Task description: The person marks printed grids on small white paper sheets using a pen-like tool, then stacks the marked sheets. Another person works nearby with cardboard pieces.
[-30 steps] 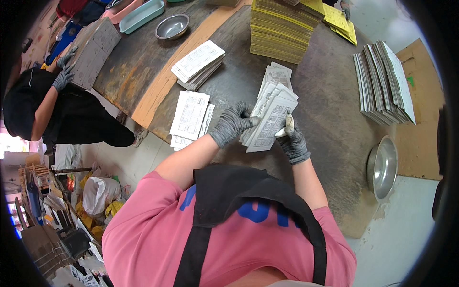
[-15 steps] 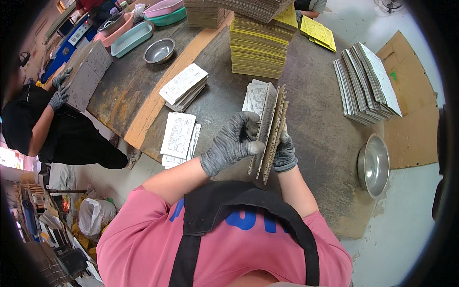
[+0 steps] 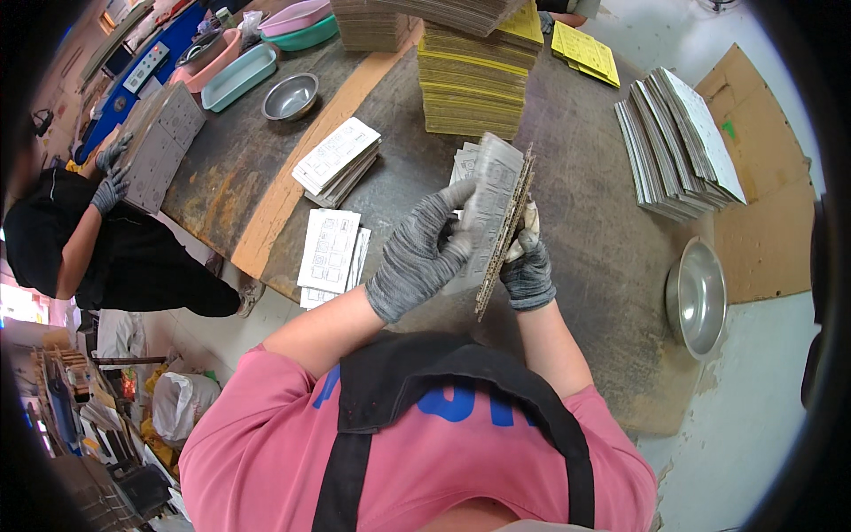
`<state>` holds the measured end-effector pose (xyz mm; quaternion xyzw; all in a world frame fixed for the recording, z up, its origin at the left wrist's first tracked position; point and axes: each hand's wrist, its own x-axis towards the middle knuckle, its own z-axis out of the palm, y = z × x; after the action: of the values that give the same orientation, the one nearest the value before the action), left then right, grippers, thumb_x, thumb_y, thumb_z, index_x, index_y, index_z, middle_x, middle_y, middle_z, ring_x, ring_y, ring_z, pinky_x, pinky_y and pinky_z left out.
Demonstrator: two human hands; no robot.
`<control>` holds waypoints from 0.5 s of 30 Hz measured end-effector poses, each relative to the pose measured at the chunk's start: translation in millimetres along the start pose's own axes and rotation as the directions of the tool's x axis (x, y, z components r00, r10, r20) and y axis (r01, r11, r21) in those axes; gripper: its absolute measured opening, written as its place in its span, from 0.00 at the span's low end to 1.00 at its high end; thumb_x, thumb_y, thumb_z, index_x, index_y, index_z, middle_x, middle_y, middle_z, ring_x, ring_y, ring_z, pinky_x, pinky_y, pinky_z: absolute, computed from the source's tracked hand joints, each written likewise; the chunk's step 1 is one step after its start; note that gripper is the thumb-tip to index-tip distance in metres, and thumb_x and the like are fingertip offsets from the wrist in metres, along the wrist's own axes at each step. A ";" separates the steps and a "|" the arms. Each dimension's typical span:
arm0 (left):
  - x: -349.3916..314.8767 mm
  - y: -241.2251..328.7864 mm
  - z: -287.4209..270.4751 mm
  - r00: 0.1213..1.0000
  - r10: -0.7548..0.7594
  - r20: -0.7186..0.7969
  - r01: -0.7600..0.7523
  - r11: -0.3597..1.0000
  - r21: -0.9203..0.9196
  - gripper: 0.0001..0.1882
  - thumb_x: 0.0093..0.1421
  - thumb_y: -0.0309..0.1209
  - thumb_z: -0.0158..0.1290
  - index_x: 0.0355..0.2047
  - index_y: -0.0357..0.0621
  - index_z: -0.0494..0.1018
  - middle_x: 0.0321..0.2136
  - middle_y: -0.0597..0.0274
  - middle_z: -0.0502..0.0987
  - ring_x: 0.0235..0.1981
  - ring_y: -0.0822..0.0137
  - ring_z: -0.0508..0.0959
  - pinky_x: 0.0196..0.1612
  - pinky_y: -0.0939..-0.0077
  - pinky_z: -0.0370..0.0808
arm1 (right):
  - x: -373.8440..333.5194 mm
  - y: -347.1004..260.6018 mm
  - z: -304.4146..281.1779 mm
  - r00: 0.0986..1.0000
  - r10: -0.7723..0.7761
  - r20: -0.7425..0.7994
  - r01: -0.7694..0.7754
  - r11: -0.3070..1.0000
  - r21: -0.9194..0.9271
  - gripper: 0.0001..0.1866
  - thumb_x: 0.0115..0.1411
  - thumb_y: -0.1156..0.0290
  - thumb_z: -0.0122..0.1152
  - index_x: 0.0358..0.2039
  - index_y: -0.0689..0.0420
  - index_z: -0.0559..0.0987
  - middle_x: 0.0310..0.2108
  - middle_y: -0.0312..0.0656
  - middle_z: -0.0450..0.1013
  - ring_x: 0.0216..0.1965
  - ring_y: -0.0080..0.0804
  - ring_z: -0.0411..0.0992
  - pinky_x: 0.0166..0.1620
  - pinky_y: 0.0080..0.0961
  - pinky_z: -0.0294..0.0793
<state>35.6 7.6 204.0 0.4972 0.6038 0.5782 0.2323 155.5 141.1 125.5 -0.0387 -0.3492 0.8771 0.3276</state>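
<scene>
Wearing a grey knitted glove, my right hand grips a few corrugated cardboard sheets that stand on edge in front of my chest. My left hand, gloved alike, has its thumb and fingers at the near side of a printed cardboard sheet, smeared by motion, that leans away from the others. Part of a small pile of white printed cards shows behind the held sheets. Left of my hands lie two more piles of white printed cards, one nearer and one farther.
A tall yellow-edged cardboard stack stands at the back, with yellow sheets beside it. A leaning card stack and a steel bowl are at right. Another steel bowl and plastic trays stand far left, near a co-worker.
The held sheets, earlier spread apart, are closer together in my right hand. One printed sheet has tilted toward my left hand. At left, the co-worker still holds a grey board stack.
</scene>
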 end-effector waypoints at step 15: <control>0.4 11.5 -1.3 0.981 0.097 0.169 -0.088 0.994 -0.059 0.20 0.51 0.27 0.55 0.45 0.41 0.65 0.46 0.58 0.64 0.49 0.64 0.66 0.51 0.70 0.64 | -4.5 -6.9 23.5 0.997 -0.074 -0.007 0.074 0.996 0.059 0.42 0.42 0.59 0.65 0.55 0.57 0.56 0.51 0.41 0.61 0.52 0.34 0.60 0.55 0.31 0.59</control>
<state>38.1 5.5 215.1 0.5665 0.5427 0.5587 0.2691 155.8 128.3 146.8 -0.0183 -0.3237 0.8741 0.3618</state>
